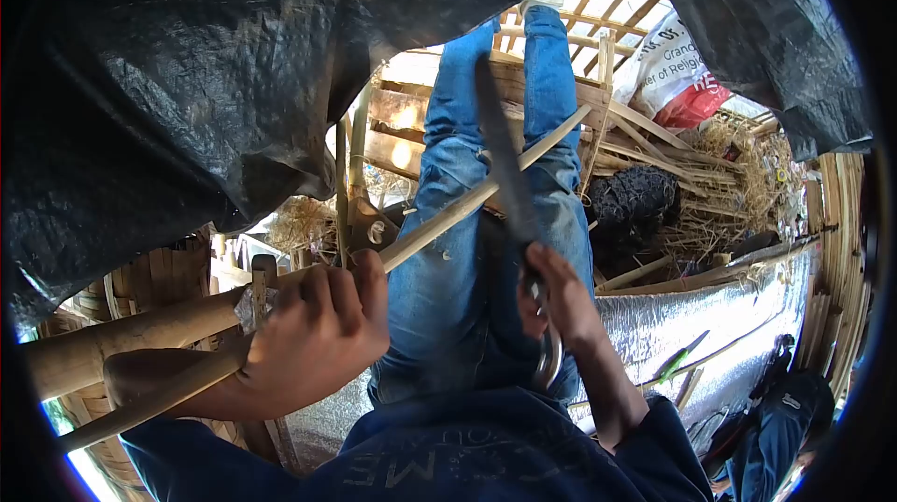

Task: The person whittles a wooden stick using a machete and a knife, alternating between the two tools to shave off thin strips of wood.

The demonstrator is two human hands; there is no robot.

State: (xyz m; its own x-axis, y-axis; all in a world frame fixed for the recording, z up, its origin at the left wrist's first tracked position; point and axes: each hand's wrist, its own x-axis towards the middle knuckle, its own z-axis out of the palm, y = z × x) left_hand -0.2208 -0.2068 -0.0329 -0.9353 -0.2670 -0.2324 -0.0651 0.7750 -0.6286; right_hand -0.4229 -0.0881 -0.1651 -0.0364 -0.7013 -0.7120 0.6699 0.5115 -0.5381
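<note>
My left hand (318, 329) is closed around a long pale stick (448, 217). The stick runs slantwise from the lower left, past my forearm, and up across my thighs to a narrow far end. In my right hand (559, 296) is the handle of a machete (505, 156). Its dark, broad blade points away from me and crosses over the stick between my knees, slightly blurred. My legs in blue jeans (439, 250) stretch forward beneath both. A curved metal piece (549, 362) shows just under my right hand.
Black plastic sheeting (187, 81) hangs at upper left. A thick bamboo pole (140, 338) lies beside my left arm. To the right are a dark bundle (635, 203), straw (729, 193), a printed sack (668, 77), silver foil sheeting (635, 320) and a green-handled knife (677, 362).
</note>
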